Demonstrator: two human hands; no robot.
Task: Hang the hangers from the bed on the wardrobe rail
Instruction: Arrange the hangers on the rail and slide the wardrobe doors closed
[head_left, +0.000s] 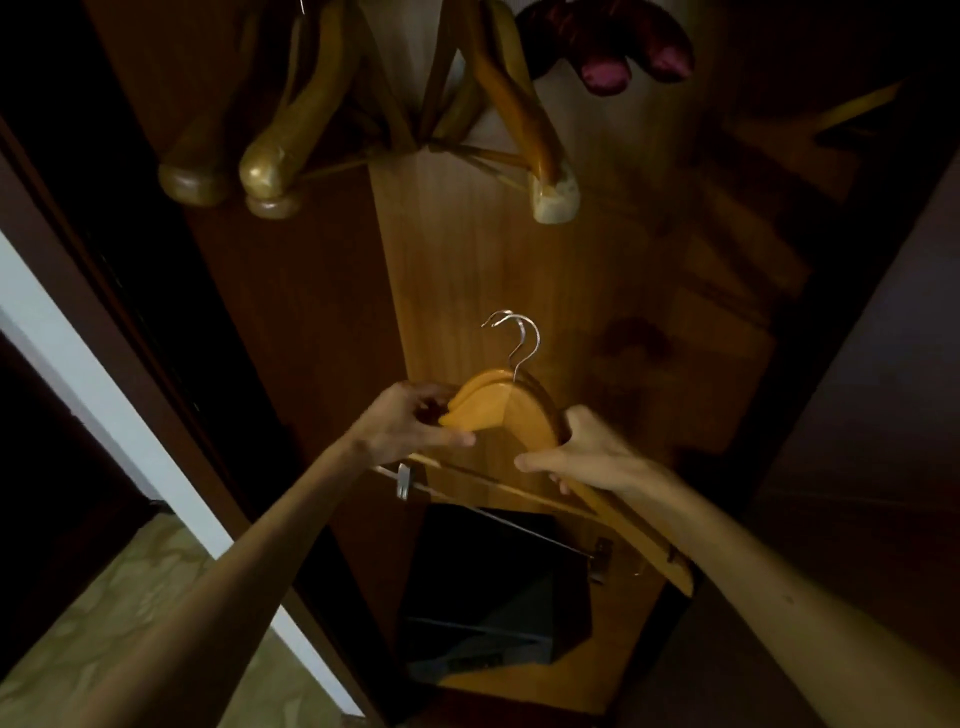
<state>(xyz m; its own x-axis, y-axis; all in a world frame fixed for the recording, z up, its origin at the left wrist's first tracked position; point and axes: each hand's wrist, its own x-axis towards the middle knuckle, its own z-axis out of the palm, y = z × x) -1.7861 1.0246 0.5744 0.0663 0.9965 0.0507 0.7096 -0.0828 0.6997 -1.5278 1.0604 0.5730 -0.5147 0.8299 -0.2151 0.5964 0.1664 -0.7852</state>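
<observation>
Wooden hangers (498, 410) gripped by both: left hand (415, 423) on left shoulder, right hand (582, 452) on right arm, inside wardrobe (467, 260).

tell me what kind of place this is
Most likely the inside of a wooden wardrobe: wooden hangers hang overhead, wood panelling lines the back, and both hands hold two more hangers.
</observation>
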